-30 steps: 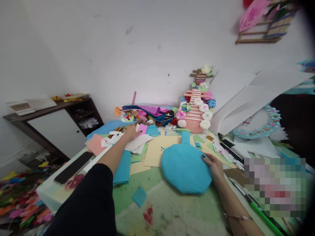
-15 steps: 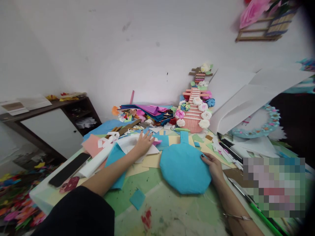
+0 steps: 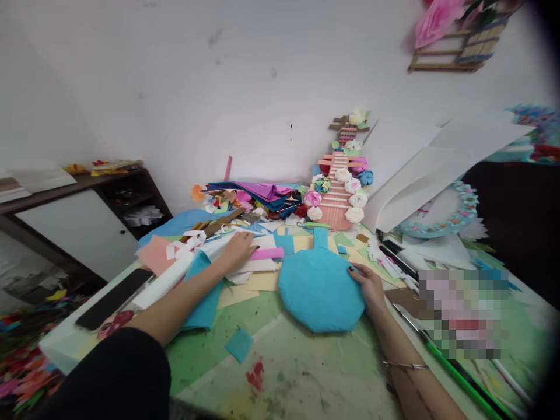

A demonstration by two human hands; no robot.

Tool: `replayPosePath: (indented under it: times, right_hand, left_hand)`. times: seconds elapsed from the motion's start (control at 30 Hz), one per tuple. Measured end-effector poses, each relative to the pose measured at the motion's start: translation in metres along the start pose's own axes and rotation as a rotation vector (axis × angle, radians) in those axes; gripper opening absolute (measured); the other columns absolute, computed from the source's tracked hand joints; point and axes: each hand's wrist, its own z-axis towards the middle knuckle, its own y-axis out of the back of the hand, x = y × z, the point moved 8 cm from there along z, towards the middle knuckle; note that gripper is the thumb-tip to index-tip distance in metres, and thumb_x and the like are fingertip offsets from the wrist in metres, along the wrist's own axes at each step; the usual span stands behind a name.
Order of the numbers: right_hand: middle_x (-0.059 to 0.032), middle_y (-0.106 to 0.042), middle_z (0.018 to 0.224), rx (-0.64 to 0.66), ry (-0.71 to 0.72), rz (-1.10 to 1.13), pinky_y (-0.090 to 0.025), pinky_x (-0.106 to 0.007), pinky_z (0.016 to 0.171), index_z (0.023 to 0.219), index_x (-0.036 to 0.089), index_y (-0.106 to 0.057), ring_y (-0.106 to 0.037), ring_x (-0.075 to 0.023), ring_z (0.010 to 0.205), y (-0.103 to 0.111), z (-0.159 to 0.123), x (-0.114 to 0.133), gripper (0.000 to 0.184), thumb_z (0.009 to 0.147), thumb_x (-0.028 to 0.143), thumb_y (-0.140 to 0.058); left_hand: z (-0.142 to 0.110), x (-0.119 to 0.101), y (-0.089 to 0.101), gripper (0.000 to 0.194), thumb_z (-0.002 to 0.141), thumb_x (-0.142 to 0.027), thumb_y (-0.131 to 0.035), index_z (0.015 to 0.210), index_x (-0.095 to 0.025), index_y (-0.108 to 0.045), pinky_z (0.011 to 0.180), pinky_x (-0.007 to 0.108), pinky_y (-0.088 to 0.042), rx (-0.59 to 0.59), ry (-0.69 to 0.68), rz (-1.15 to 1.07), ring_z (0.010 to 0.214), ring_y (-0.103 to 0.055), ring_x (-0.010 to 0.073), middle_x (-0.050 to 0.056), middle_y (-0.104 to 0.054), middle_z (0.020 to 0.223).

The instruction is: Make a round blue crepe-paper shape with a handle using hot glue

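Observation:
A turquoise, paper-covered round piece with a short neck lies over the table, neck pointing away from me. My right hand grips its right edge, thumb on top and the other fingers mostly hidden. My left hand rests palm down on white paper, its fingers partly bent and close together. A pink strip shows just beside the left fingertips. Under the left forearm is a folded turquoise sheet, and a small turquoise square lies nearer to me.
Behind stands a pink lute-shaped craft with paper flowers. Coloured paper sheets and scraps pile up against the wall. A black phone lies at the left edge. Scissors or a blade with green lie at right, beside a blurred-out patch.
My left hand has drawn back to the left across the papers, its fingers less spread, uncovering more of the pink strip. My right hand still holds the turquoise piece. The view has shifted slightly.

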Motion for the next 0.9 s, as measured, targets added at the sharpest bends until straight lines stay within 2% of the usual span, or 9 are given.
replayPosePath:
  times: [0.07, 0.17, 0.23, 0.37, 0.5, 0.6, 0.7, 0.8, 0.9]
  right_hand:
    - [-0.0053, -0.071, 0.074, 0.006, 0.004, 0.006, -0.046, -0.031, 0.062, 0.08, 0.017, -0.069, -0.062, -0.0216, 0.067, 0.0, -0.001, 0.001, 0.045, 0.045, 0.043, -0.079]
    - [-0.0053, -0.071, 0.075, 0.008, 0.008, 0.019, -0.047, -0.031, 0.063, 0.079, 0.017, -0.069, -0.063, -0.0217, 0.068, 0.0, -0.002, 0.002, 0.043, 0.045, 0.042, -0.078]
    - [-0.0049, -0.071, 0.074, 0.011, 0.004, 0.03, -0.047, -0.031, 0.063, 0.078, 0.017, -0.068, -0.062, -0.0213, 0.067, 0.0, -0.003, 0.001, 0.042, 0.046, 0.041, -0.078]
    - [-0.004, -0.07, 0.071, 0.02, -0.006, 0.052, -0.046, -0.031, 0.062, 0.078, 0.017, -0.068, -0.061, -0.0206, 0.065, -0.001, -0.001, 0.0, 0.04, 0.047, 0.04, -0.078]
    - [-0.0046, -0.07, 0.071, 0.021, -0.018, 0.065, -0.046, -0.031, 0.062, 0.078, 0.017, -0.069, -0.062, -0.0214, 0.067, -0.001, 0.001, -0.003, 0.04, 0.046, 0.039, -0.079]
    - [-0.0042, -0.07, 0.072, 0.02, -0.033, 0.08, -0.045, -0.03, 0.062, 0.079, 0.016, -0.069, -0.061, -0.0202, 0.066, 0.0, 0.002, -0.005, 0.041, 0.045, 0.037, -0.079]
    - [-0.0038, -0.069, 0.07, 0.013, -0.04, 0.09, -0.044, -0.029, 0.06, 0.08, 0.016, -0.069, -0.06, -0.0195, 0.064, 0.001, 0.002, -0.006, 0.042, 0.044, 0.037, -0.08]
    - [-0.004, -0.07, 0.071, 0.007, -0.047, 0.097, -0.044, -0.029, 0.059, 0.08, 0.016, -0.07, -0.06, -0.0194, 0.063, 0.001, 0.001, -0.005, 0.043, 0.043, 0.037, -0.08]
    - [-0.004, -0.07, 0.073, 0.004, -0.056, 0.104, -0.044, -0.029, 0.059, 0.079, 0.017, -0.069, -0.06, -0.0191, 0.064, 0.001, 0.0, -0.005, 0.043, 0.042, 0.037, -0.08]
  left_hand:
    - [0.014, 0.008, -0.004, 0.032, 0.091, -0.035, -0.051, 0.112, -0.012, -0.057, 0.097, 0.047, -0.041, 0.057, 0.03, -0.043, 0.11, -0.054, 0.0246, 0.012, -0.058, 0.116]
    - [0.028, 0.011, -0.011, 0.029, 0.088, -0.036, -0.057, 0.106, -0.014, -0.06, 0.088, 0.043, -0.048, 0.172, 0.02, -0.137, 0.098, -0.059, 0.0201, 0.008, -0.062, 0.108]
    - [0.034, 0.013, -0.007, 0.027, 0.088, -0.036, -0.057, 0.101, -0.013, -0.062, 0.084, 0.04, -0.051, 0.217, 0.014, -0.207, 0.093, -0.061, 0.0189, 0.006, -0.063, 0.103]
    - [0.044, 0.031, 0.028, 0.03, 0.088, -0.039, -0.056, 0.1, -0.012, -0.062, 0.083, 0.039, -0.051, 0.158, 0.093, -0.351, 0.093, -0.061, 0.0196, 0.006, -0.064, 0.102]
    - [0.046, 0.051, 0.055, 0.045, 0.091, -0.049, -0.044, 0.104, -0.01, -0.062, 0.069, 0.032, -0.052, 0.154, 0.174, -0.536, 0.076, -0.065, 0.0183, 0.007, -0.069, 0.087]
    - [0.041, 0.053, 0.058, 0.057, 0.089, -0.058, -0.036, 0.108, -0.011, -0.06, 0.064, 0.028, -0.052, 0.187, 0.182, -0.655, 0.075, -0.067, 0.0196, 0.011, -0.071, 0.086]
    - [0.035, 0.05, 0.053, 0.061, 0.084, -0.063, -0.037, 0.112, -0.013, -0.058, 0.062, 0.028, -0.052, 0.211, 0.175, -0.686, 0.08, -0.067, 0.0218, 0.013, -0.071, 0.091]
    - [0.033, 0.048, 0.05, 0.057, 0.087, -0.057, -0.034, 0.119, -0.015, -0.054, 0.061, 0.028, -0.051, 0.206, 0.166, -0.632, 0.081, -0.067, 0.022, 0.011, -0.07, 0.097]
    - [0.037, 0.049, 0.054, 0.044, 0.089, -0.046, -0.037, 0.116, -0.019, -0.058, 0.074, 0.031, -0.05, 0.154, 0.141, -0.514, 0.095, -0.064, 0.0236, 0.009, -0.067, 0.109]
